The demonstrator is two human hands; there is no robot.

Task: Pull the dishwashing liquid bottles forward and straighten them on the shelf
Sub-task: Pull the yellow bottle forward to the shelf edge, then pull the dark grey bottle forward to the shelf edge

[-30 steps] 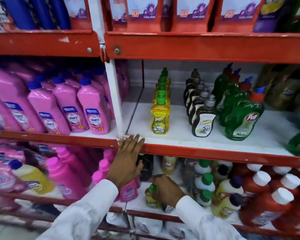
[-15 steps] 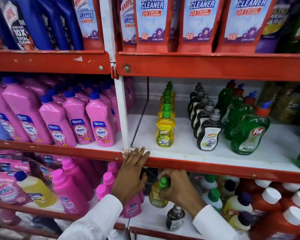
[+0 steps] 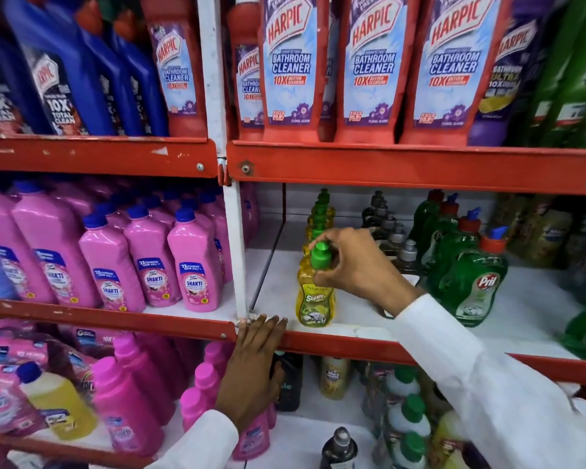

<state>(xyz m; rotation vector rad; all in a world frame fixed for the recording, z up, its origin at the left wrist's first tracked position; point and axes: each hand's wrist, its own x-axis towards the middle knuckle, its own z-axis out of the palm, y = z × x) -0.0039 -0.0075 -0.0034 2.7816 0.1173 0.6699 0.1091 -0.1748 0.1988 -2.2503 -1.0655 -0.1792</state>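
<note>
My right hand [image 3: 356, 265] is pinching the green cap [image 3: 319, 255] of the front yellow bottle [image 3: 315, 296], which is standing upright near the shelf edge [image 3: 352, 345]. My left hand [image 3: 251, 370] is lying flat, fingers together, on that red edge. My wrist is hiding the front dark bottles [image 3: 391, 231]; the yellow row behind is mostly blocked.

red harpic bathroom cleaner bottles [image 3: 372, 69] and blue harpic bottles [image 3: 82, 69] fill the top shelf, pink shakti bottles [image 3: 193, 265] with blue caps stand in rows on the middle left shelf, and a yellow blue-capped bottle [image 3: 53, 401] leans among pink bottles [image 3: 129, 397] below.
</note>
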